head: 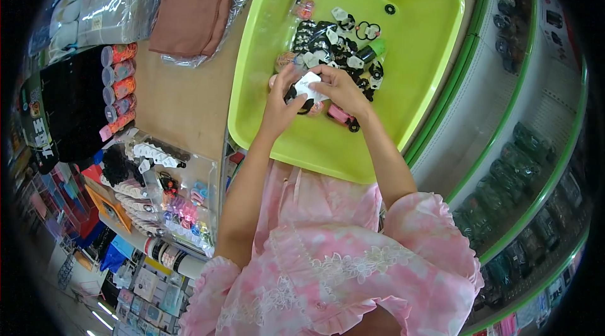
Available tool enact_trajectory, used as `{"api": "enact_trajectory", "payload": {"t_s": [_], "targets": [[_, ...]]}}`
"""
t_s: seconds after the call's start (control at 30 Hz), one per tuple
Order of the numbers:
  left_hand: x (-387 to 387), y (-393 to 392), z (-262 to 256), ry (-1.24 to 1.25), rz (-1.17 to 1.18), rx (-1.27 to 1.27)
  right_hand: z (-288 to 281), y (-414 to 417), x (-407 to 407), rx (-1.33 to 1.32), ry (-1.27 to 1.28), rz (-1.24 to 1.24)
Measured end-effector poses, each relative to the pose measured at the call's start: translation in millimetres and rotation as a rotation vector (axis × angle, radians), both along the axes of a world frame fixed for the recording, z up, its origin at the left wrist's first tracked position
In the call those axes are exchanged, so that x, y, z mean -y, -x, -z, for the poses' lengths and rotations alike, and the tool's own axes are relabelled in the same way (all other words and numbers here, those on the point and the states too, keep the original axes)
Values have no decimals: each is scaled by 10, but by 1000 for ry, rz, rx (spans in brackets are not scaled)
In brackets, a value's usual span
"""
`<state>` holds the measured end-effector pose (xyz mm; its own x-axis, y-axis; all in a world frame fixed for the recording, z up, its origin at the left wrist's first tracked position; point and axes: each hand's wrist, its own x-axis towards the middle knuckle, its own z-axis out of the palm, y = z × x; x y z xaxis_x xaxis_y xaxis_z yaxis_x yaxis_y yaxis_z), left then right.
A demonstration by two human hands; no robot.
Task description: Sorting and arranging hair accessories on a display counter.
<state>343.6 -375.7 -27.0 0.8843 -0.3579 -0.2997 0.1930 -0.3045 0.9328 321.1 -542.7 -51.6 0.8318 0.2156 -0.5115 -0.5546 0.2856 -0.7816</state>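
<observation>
Both of my hands hold a black hair tie on a white card [308,84] above a lime-green plastic tub [326,158]. My left hand [280,104] grips the card's lower left side, by the black loop. Fingers of my right hand [341,90] pinch its right side. Beyond my hands, a heap of black hair ties on white cards [331,47] lies in the tub. A green-capped black item [371,51] and a pink item [339,114] lie among them. Small tubs of coloured elastics [305,9] sit toward the far left, and a lone black coil tie [390,9] rests farther right.
Green-edged shelves [491,123] with packaged goods curve along the right. On the left are a brown folded cloth [198,5] in plastic, several jars of coloured bands [120,76] on a tan surface [184,95], and a clear divided tray [184,194] of hair accessories.
</observation>
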Motion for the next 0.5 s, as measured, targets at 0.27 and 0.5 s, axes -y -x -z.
{"api": "enact_trajectory", "payload": {"t_s": [0.27,0.5], "targets": [[-136,47,-36,171,-235,-491,-150,15,0,28,-159,126],[-234,224,-50,354,-347,-354,-260,12,-224,11,-40,97]]}}
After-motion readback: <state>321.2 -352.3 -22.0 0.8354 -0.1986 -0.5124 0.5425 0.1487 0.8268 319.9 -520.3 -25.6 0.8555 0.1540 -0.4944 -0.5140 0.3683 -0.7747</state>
